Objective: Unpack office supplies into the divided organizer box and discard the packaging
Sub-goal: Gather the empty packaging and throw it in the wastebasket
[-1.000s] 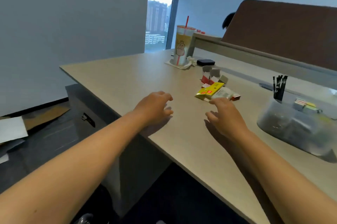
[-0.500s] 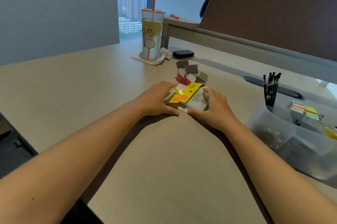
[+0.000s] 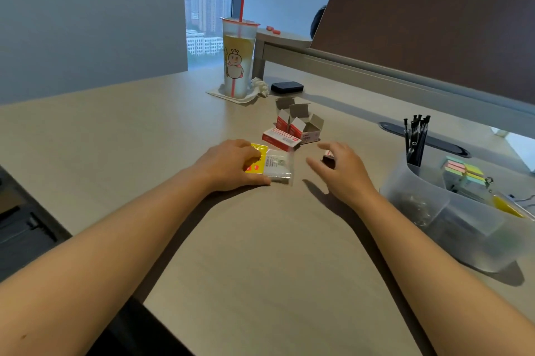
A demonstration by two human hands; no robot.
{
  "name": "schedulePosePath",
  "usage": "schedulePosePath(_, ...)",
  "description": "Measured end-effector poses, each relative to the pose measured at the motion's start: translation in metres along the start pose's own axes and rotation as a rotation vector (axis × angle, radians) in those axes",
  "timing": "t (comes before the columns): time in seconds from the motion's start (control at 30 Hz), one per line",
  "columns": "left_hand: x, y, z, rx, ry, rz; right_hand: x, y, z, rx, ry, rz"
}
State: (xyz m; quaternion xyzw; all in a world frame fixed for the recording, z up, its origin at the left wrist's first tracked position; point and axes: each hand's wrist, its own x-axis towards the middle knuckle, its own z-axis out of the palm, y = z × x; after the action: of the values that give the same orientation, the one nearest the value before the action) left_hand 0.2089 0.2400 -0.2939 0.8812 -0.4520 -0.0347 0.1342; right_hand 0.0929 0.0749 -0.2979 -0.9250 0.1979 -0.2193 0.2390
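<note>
Desk (image 3: 260, 254), left hand (image 3: 228, 164) gripping packet (image 3: 269, 164), right hand (image 3: 341, 170) half-curled

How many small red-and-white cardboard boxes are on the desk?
3: a closed box lying just beyond the left hand, and two opened boxes behind it. More may hide beneath the hands.
</note>
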Motion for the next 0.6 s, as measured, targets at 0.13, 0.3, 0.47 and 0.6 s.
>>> schedulePosePath(0.13,-0.002,-0.010,0.001,0.072,0.094,-0.081,0.007,0.011,0.006,-0.254,0.063,0.124)
schedulePosePath(0.3,0.006,-0.007,0.003,-0.051,0.061,-0.052,0.013,0.014,0.010,-0.282,-0.043,0.194)
schedulePosePath(0.47,0.012,-0.008,0.004,0.033,0.010,-0.074,0.013,0.009,0.011,-0.232,0.043,0.152)
schedulePosePath(0.6,0.005,-0.010,0.000,0.034,0.036,-0.109,0.009,0.004,0.010,-0.200,0.071,0.142)
